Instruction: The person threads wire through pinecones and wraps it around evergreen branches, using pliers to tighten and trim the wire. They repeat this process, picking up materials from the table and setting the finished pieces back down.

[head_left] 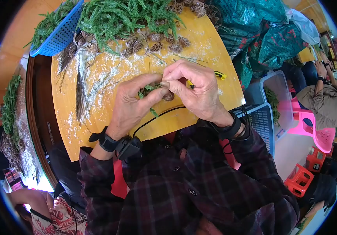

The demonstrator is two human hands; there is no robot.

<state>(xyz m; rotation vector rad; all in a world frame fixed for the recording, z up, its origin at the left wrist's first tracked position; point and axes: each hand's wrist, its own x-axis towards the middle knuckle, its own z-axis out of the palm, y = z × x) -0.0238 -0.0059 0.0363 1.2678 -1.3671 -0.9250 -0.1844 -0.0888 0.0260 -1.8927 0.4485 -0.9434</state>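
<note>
Over the yellow wooden table (121,102), both of my hands meet at a small green artificial sprig (147,89) and a pine cone (168,96). My left hand (136,102) pinches the sprig between thumb and fingers. My right hand (193,88) has its thumb and fingertips pressed together right beside the left fingertips; whatever it pinches is too small to tell. Partly behind my right hand lies a yellow and black tool (220,75). Toward the far edge, loose pine cones (156,46) lie before a heap of green artificial branches (121,20). A bundle of thin dark wires (81,94) rests at the left.
A blue basket (58,36) of greenery stands at the far left corner. Green plastic bags (277,44) are at the far right. A blue crate (265,117) and a clear bin (286,97) stand beside the table at right. Other people sit at lower left and right.
</note>
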